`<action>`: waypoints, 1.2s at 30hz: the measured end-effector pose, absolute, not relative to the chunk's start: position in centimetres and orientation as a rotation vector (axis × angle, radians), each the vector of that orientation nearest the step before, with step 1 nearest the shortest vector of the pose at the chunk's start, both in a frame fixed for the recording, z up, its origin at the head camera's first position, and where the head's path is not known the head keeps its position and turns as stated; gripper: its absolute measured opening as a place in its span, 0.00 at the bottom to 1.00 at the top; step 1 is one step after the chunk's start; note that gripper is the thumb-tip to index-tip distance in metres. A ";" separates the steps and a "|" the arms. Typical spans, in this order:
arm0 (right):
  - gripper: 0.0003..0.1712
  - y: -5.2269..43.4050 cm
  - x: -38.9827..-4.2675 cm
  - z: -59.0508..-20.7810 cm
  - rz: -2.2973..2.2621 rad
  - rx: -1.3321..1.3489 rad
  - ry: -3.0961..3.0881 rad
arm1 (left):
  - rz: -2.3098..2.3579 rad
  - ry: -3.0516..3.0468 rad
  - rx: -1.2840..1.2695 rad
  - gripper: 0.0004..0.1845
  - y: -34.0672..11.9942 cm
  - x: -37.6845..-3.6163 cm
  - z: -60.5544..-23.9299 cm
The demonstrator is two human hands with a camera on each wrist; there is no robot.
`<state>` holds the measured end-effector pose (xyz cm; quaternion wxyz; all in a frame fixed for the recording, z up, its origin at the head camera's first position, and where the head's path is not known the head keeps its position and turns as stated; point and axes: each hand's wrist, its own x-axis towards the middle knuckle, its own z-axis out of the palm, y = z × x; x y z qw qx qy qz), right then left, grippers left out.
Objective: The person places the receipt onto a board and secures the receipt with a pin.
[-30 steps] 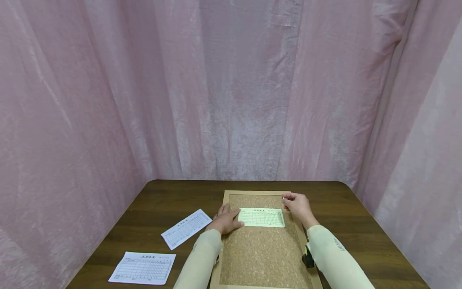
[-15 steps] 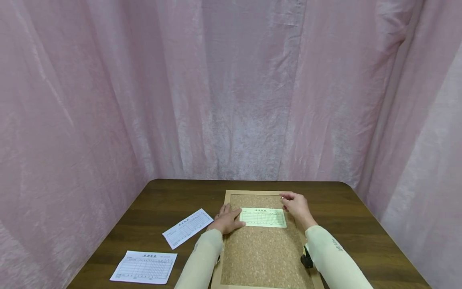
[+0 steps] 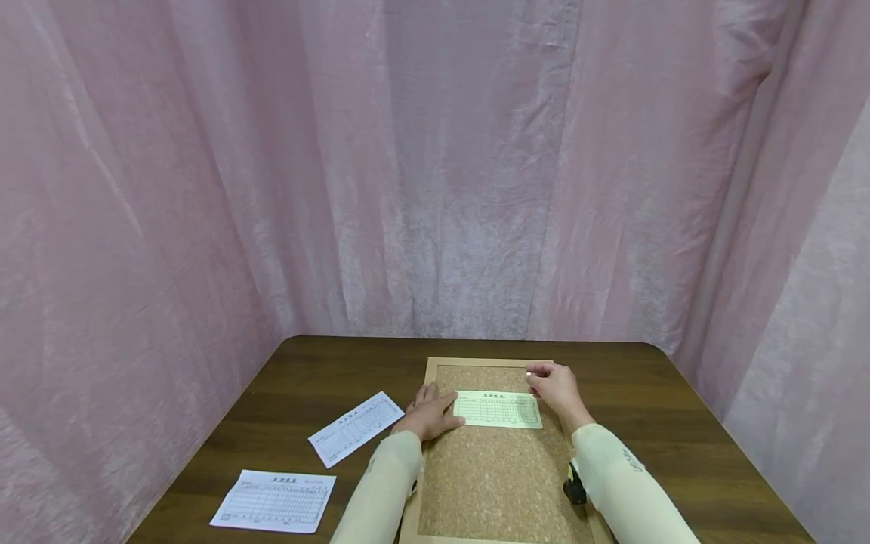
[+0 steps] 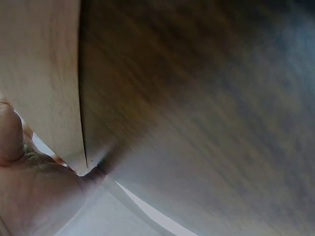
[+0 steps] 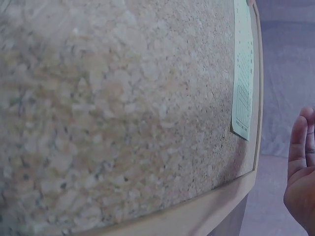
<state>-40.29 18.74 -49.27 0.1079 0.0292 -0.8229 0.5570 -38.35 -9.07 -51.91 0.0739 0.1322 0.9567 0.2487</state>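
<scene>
Where left hand (image 3: 430, 414) pins slip (image 3: 498, 409), bare cork (image 3: 496, 483)

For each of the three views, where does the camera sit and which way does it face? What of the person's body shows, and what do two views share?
Head: high, facing forward and down at the cork board on the table; left hand, right hand and both sleeves show.
Left wrist: close above the board's wooden frame and the dark table; part of the hand shows.
Right wrist: low over the cork surface, towards the green slip; fingers show at the edge.
Shared: head and right wrist views both show the green slip on the board.
</scene>
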 end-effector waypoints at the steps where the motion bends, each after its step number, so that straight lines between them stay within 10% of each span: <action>1: 0.10 18.7 -40.2 -49.2 1.637 0.091 -2.418 | 0.753 2.869 0.394 0.35 -9.1 -38.3 -51.9; 36: 0.09 15.2 -40.9 -49.0 1.664 0.097 -2.590 | 0.756 2.863 0.358 0.34 -9.1 -37.9 -51.7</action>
